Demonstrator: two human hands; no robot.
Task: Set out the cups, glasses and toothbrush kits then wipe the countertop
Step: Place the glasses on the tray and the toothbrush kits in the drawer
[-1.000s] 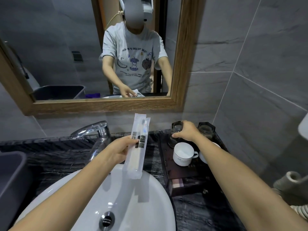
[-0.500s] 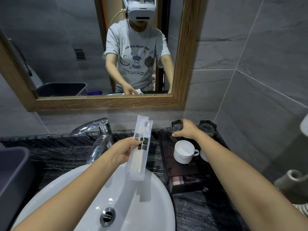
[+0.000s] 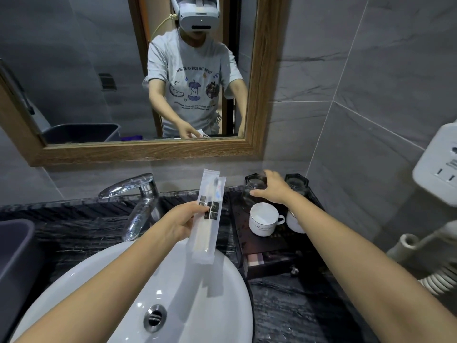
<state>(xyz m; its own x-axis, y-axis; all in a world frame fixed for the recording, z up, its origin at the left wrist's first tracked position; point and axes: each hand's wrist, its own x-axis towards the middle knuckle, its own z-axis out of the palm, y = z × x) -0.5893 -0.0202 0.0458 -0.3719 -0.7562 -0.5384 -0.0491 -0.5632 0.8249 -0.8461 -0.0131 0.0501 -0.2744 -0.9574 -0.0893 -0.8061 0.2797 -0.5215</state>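
Left hand (image 3: 181, 220) pinches toothbrush kits (image 3: 210, 219); right hand (image 3: 273, 188) spread over glass (image 3: 252, 181). Steady your glass, drop kits upright.

Black, white and brown colours by the sink

The bench (image 3: 74, 233) is black stone with thin pale streaks. The sink (image 3: 197, 305) is plain white. The toothbrush kits (image 3: 209, 219) are in see-through packs with small black squares. The cups (image 3: 263, 220) are white and the glasses (image 3: 254, 184) are dark and see-through, on a dark brown tray (image 3: 243, 233). The mirror frame (image 3: 148, 151) is brown wood with wavy lines. The wall (image 3: 371, 95) is grey.
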